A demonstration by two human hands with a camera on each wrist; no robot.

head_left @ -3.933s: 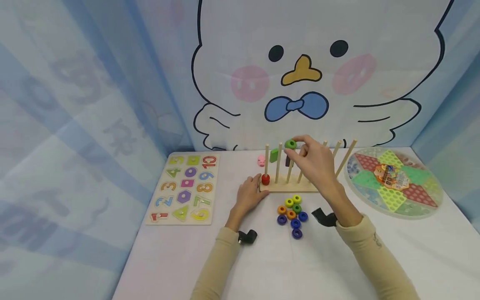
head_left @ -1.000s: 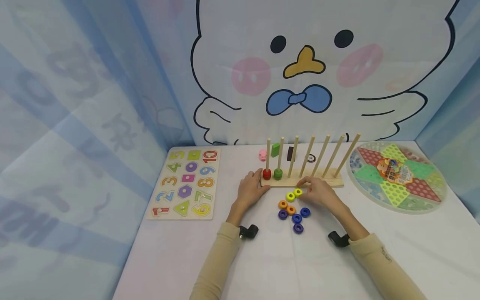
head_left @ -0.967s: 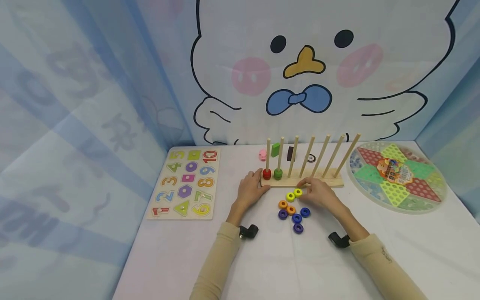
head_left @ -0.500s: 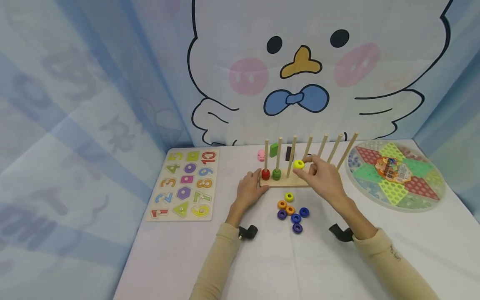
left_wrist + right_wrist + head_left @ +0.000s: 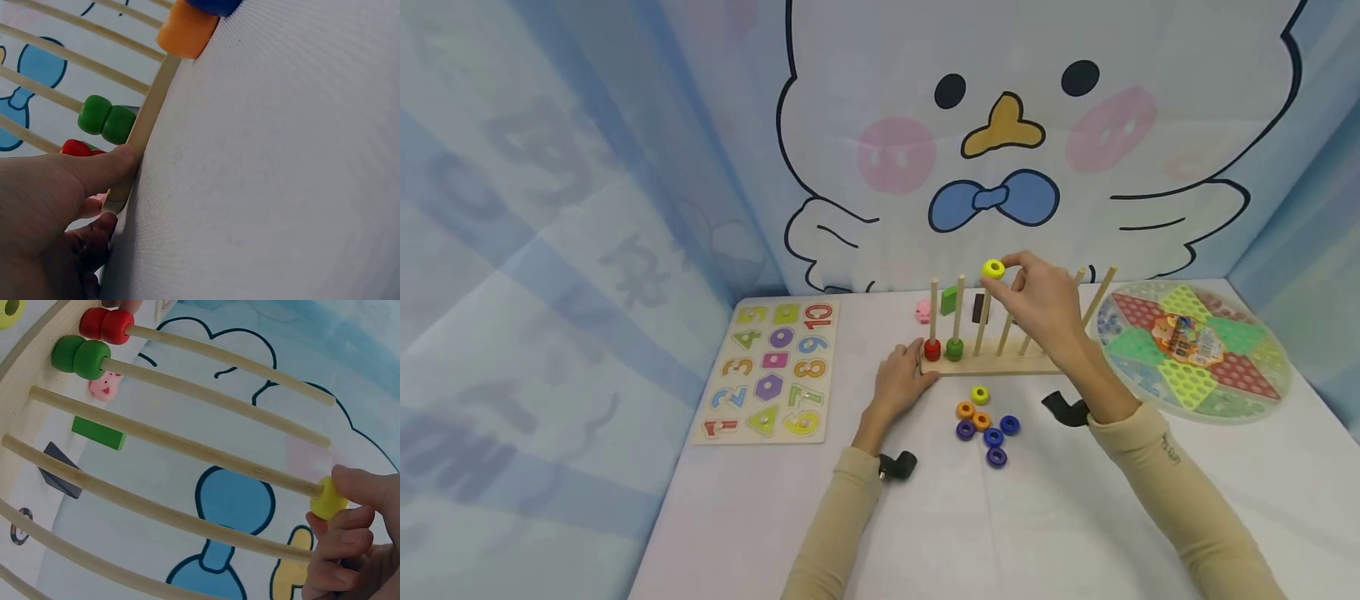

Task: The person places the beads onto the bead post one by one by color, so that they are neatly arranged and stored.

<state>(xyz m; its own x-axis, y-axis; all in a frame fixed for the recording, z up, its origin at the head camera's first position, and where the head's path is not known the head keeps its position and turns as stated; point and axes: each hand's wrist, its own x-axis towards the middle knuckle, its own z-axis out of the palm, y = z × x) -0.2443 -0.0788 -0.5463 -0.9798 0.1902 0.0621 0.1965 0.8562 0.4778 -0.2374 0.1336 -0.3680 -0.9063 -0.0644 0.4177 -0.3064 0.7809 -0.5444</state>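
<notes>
My right hand [image 5: 1047, 304] pinches a yellow bead [image 5: 993, 269] between thumb and fingers, at the top of the third peg of a wooden peg stand [image 5: 977, 364]. In the right wrist view this bead [image 5: 328, 499] meets the peg's tip. My left hand [image 5: 898, 379] grips the stand's left end, its thumb [image 5: 109, 167] along the front edge. Two red beads [image 5: 106, 326] are on the first peg and two green beads [image 5: 81, 357] on the second. In front of the stand lie another yellow bead [image 5: 980, 396], two orange beads [image 5: 965, 410] and several blue and purple beads [image 5: 993, 437].
A number and shape puzzle board [image 5: 760, 375] lies on the left. On the right is a round Chinese checkers board [image 5: 1191, 350]. Behind the stand are a pink pig figure [image 5: 922, 312], a green block [image 5: 948, 300] and a dark block [image 5: 978, 307]. A printed curtain hangs behind the table.
Two green beads now sit on the second peg. My right hand has picked up a yellow bead from the table and raised it to the third peg's top. My left hand keeps its place.
</notes>
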